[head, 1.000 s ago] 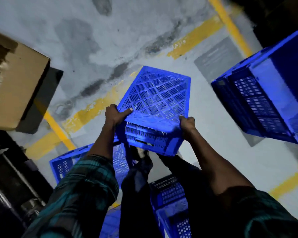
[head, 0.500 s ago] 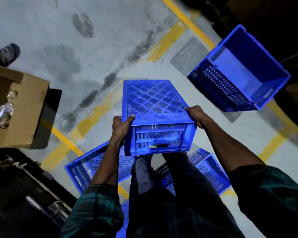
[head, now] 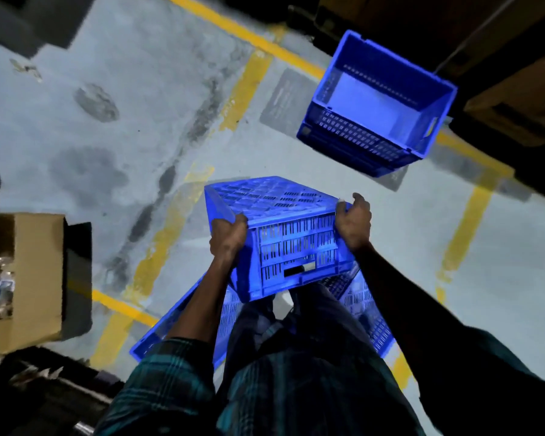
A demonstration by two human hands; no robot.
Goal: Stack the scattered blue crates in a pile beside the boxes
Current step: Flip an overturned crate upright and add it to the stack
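We hold one blue crate [head: 276, 228] upside down in front of us, its lattice bottom facing up. Our left hand [head: 228, 236] grips its near-left corner w/ fingers curled round the edge, and our right hand [head: 353, 223] grips the near-right corner the same way, so both are closed on it and neither is nearer. The long axis of the carried crate runs approx. from 7 to 1 o'clock. The open crate on the floor [head: 378, 105] lies at about 1 o'clock from the hands, well apart, just beside the dark boxes [head: 516, 99]. Count: 4 blue crates in view, i.e. 1 held, 1 open, 2 more [head: 183, 322] under our legs; 1 cardboard box [head: 38, 278] at 9 o'clock.
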